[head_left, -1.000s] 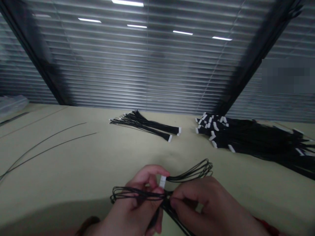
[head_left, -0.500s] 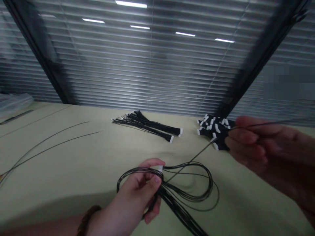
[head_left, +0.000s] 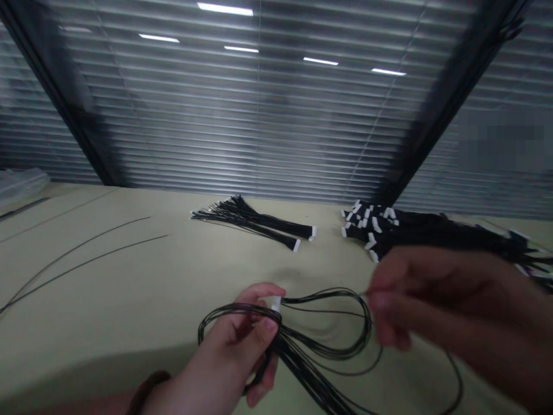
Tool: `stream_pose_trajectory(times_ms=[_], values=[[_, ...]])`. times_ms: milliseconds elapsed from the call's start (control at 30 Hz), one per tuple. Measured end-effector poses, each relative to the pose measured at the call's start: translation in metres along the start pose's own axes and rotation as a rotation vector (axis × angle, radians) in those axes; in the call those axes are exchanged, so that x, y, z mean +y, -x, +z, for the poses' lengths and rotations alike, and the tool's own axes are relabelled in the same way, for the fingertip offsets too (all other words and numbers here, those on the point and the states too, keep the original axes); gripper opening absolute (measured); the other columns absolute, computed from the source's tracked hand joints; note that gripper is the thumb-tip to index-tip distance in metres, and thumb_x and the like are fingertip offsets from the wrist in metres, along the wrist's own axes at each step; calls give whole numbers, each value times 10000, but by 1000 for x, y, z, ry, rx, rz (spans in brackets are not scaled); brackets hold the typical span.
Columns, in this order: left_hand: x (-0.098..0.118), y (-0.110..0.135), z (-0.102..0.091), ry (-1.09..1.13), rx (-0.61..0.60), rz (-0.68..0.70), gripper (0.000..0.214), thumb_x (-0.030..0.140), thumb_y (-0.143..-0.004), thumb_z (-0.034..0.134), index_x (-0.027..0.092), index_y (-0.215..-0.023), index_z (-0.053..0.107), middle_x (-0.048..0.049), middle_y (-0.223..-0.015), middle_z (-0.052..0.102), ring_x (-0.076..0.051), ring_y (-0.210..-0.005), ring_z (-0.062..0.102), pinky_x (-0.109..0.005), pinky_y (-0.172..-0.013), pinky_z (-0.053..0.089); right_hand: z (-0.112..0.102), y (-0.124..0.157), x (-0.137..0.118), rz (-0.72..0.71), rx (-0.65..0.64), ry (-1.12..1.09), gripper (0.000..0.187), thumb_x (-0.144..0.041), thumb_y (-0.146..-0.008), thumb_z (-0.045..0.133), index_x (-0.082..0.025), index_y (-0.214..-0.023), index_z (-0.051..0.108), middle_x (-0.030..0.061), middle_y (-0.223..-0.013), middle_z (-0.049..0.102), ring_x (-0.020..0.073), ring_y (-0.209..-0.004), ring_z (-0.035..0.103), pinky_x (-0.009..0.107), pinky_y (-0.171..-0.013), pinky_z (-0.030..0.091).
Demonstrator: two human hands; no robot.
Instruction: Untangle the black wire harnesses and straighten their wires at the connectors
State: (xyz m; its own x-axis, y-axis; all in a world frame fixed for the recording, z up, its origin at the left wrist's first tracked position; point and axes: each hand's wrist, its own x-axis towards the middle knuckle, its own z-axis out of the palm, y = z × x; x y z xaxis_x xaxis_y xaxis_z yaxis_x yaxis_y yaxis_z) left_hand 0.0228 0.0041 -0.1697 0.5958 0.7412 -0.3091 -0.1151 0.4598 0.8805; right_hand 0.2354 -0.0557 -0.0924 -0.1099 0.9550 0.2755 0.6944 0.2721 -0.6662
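My left hand (head_left: pixel 242 346) is closed on a looped bundle of thin black wires (head_left: pixel 328 334) with a small white connector (head_left: pixel 276 304) at my fingertips. The loops spread to the right over the pale table (head_left: pixel 129 288). My right hand (head_left: pixel 423 300), blurred by motion, hovers just right of the loop with its fingers pinched together at the loop's right edge, apparently on a single thin black wire that trails down to the right.
A small bundle of black wire harnesses with white connectors (head_left: pixel 259 222) lies at the table's middle back. A large pile of the same harnesses (head_left: pixel 432 236) lies at the back right. Two long loose wires (head_left: pixel 86 253) curve across the left. Window blinds (head_left: pixel 259 115) rise behind.
My right hand had pulled one wire up and to the right; it has come back down left to the loop's edge. The left hand keeps its grip on the bundle.
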Motion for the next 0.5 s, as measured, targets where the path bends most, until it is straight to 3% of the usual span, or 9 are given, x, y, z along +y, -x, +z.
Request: stream_pose_trajectory(times_ms=[67,167,300,500], values=[[0,2,1,-12,-54,18,516,533,-690,653,219,-1050,457,110,-387,427,-43,-308,288,-142,-302,210,26,2,-13,-23,-8,150,151,-204,-811,556,-239,-667,580,-77,-553,569,59,-467,509,164,-433,348],[2,6,4,2,-86,6,449,522,-675,677,235,-955,475,108,-460,457,-26,-315,318,-129,-307,230,52,7,-16,-121,93,320,124,-171,-802,540,-229,-700,579,-63,-620,582,88,-553,540,210,-526,378],[2,9,8,19,-123,56,355,482,-692,681,236,-870,497,100,-541,462,-15,-326,340,-134,-310,248,62,9,-9,-214,146,481,204,-228,-867,465,-197,-694,569,-16,-584,551,101,-531,518,213,-519,372],[-8,9,4,-116,-126,208,182,380,-829,562,251,-939,496,85,-584,454,-28,-372,387,-139,-341,284,67,7,-12,-347,194,695,287,-293,-899,433,-168,-668,548,3,-505,485,103,-501,478,199,-507,370]])
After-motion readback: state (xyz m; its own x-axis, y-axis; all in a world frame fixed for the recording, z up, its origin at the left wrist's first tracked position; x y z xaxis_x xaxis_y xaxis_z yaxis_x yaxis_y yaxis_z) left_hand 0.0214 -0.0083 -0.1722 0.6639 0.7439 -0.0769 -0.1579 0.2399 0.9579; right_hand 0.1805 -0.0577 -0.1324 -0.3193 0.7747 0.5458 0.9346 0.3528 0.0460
